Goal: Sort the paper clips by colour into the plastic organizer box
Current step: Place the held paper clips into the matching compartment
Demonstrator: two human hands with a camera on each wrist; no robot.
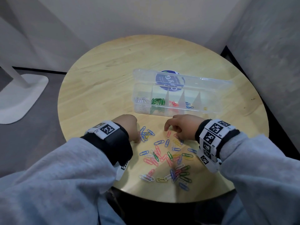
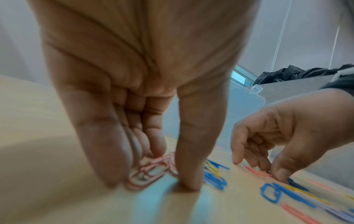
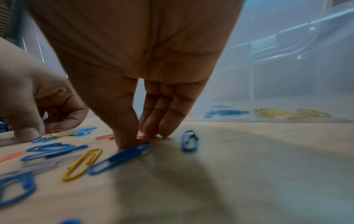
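Observation:
The clear organizer box point(image 1: 138, 88) stands open in mid-table; its compartments hold white point(image 1: 142, 101), green point(image 1: 158, 101), red point(image 1: 173, 103), blue point(image 1: 189, 105) and yellow clips point(image 3: 287, 113). Loose mixed clips point(image 1: 170, 159) lie scattered before it. My left hand point(image 1: 138, 138) is fingers-down on the table, curled round several red clips point(image 2: 149, 171) between fingers and thumb point(image 2: 189, 166), beside a small blue cluster point(image 1: 146, 133). My right hand point(image 1: 172, 133) pinches a red clip point(image 3: 147, 138) flat on the wood with thumb and fingertips point(image 3: 162, 125); another red clip point(image 1: 168, 133) lies under its index finger.
The round wooden table point(image 1: 113, 78) stands in a corner between walls. A white stand base point(image 1: 21, 98) sits on the floor at the left. The box lid point(image 1: 194, 82) leans back over a blue round label point(image 1: 168, 80). Dark cloth point(image 2: 306, 74) lies beyond.

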